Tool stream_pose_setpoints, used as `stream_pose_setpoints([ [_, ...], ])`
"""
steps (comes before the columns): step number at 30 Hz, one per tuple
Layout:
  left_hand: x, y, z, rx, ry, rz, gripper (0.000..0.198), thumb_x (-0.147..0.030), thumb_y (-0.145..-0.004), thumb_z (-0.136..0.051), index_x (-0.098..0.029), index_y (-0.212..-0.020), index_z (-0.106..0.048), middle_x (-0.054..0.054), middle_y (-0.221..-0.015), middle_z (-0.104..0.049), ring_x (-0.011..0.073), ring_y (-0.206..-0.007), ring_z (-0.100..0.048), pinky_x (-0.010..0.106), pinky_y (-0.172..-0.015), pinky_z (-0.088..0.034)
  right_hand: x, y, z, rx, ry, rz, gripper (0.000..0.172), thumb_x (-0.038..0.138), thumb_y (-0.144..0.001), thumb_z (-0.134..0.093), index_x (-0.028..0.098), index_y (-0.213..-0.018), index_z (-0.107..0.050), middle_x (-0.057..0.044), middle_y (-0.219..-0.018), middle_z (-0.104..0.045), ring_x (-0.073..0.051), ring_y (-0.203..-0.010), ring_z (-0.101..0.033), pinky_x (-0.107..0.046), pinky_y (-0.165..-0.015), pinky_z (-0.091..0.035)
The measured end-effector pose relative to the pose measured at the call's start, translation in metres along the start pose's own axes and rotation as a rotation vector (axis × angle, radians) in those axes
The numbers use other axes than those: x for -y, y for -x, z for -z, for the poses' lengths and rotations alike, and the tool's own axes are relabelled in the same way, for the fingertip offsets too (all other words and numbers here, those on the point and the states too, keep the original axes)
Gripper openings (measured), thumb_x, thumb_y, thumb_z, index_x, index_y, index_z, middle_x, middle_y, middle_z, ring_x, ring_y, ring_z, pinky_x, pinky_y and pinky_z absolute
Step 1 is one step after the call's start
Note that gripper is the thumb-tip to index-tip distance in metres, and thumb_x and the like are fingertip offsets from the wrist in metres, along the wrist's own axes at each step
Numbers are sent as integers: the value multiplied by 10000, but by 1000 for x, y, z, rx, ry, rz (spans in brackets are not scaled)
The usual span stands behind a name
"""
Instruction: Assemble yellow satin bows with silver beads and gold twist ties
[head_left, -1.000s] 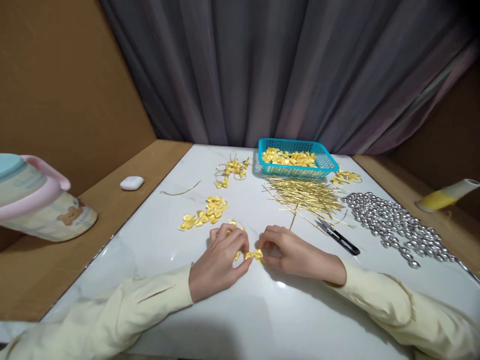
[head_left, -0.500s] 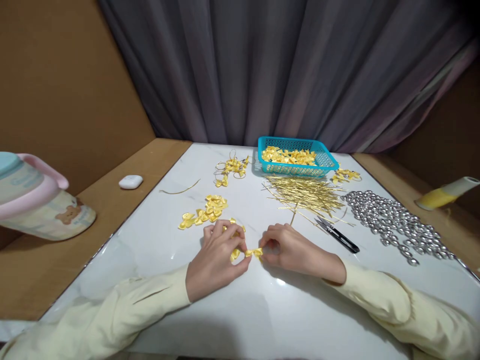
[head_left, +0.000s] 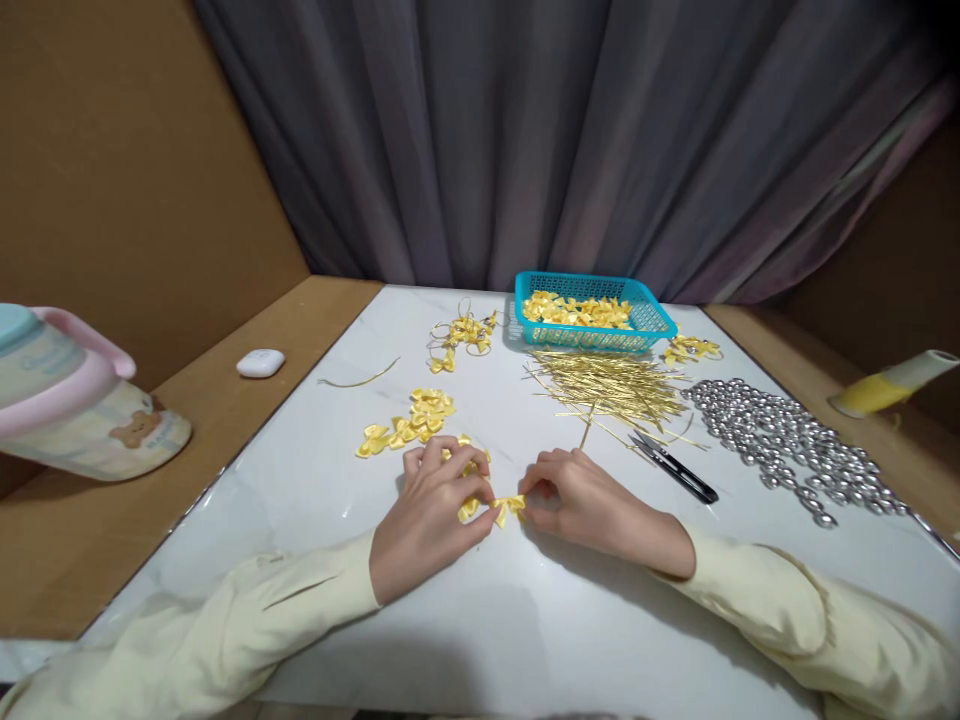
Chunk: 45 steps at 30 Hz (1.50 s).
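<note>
A small yellow ribbon bow (head_left: 510, 508) is stretched between my two hands, just above the white table. My left hand (head_left: 439, 510) pinches its left end between thumb and forefinger; more yellow bows show partly behind those fingers. My right hand (head_left: 574, 500) pinches the right end, and a thin gold stick-like strand (head_left: 588, 427) juts up behind its knuckles. Loose yellow bows (head_left: 409, 425) lie in a cluster beyond my left hand. Thread snips (head_left: 675, 468) with black handles rest to the right of my right hand.
A turquoise basket (head_left: 651, 345) of yellow bows stands at the back. In front lies a heap of gold strands (head_left: 611, 385), with silver beads (head_left: 795, 445) to the right. Bows with gold loops (head_left: 466, 332) sit farther back. A tumbler (head_left: 82, 400) and white case (head_left: 260, 363) are left.
The bow between my fingers has turned slightly, so its tails now hang lower and show more. Both hands keep nearly the same place and pinch.
</note>
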<state>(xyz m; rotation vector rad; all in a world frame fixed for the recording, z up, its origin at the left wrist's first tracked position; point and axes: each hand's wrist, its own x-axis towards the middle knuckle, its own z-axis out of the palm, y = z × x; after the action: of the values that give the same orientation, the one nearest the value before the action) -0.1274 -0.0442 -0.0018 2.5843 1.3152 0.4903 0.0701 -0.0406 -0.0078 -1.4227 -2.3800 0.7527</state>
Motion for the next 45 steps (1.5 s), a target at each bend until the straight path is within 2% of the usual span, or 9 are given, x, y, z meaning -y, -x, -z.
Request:
stream_pose_setpoints([
  [14,1,0,0,-11,-3,-28,118,-223,-806,-554,-209,-708,-618,20,-937,-596,242,-1002,-382,401,-805,-253,0,1,-3,-32,-4,-23,162,172,-694,-554,174,-821,-653,-24,-748,-620,-146,-696,-529,-289,-712,-356],
  [22,-1,0,0,-3,22,6,108,-238,-804,-579,-208,-712,-628,9,-897,-606,235,-979,-402,383,-785,-257,-1,0,-3,-22,-43,-47,181,177,-671,-568,172,-825,-664,-18,-753,-626,-124,-640,-535,-231,-595,-371],
  [45,-4,0,2,6,43,66,95,-233,-783,-601,-225,-700,-645,-8,-868,-615,228,-963,-416,387,-788,-254,3,2,-1,-46,-18,-92,171,198,-676,-576,181,-819,-668,-19,-724,-653,-137,-630,-571,-243,-603,-379],
])
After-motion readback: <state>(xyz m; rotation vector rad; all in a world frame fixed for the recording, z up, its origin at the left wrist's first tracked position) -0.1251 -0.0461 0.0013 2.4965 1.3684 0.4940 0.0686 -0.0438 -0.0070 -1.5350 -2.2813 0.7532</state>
